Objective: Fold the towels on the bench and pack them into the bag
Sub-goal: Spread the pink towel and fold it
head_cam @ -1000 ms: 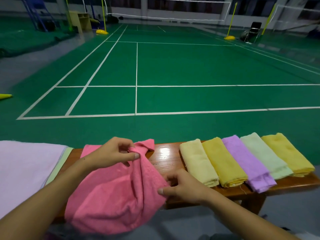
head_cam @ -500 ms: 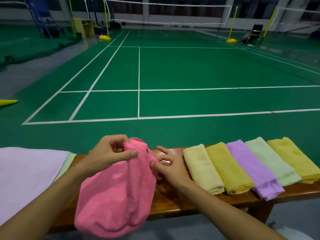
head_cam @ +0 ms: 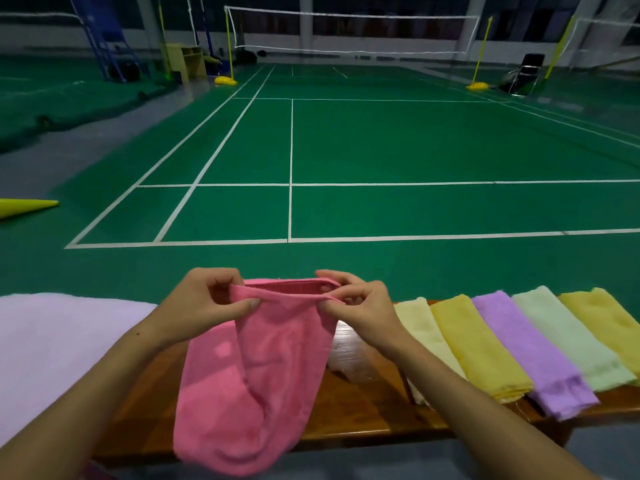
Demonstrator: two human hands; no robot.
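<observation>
The left hand (head_cam: 204, 303) and right hand (head_cam: 360, 306) each pinch an upper corner of the soft pink terry towel (head_cam: 252, 382), stretching its top edge taut; it hangs doubled over the glossy brown wooden bench (head_cam: 363, 410) — five folded towels lie in a row just beside it, on the right.

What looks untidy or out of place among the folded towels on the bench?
Little stands out. The purple towel sticks out past the bench edge further than its neighbours, and loose threads hang near it. The pink towel is unfolded, held up by the left hand and right hand.
</observation>
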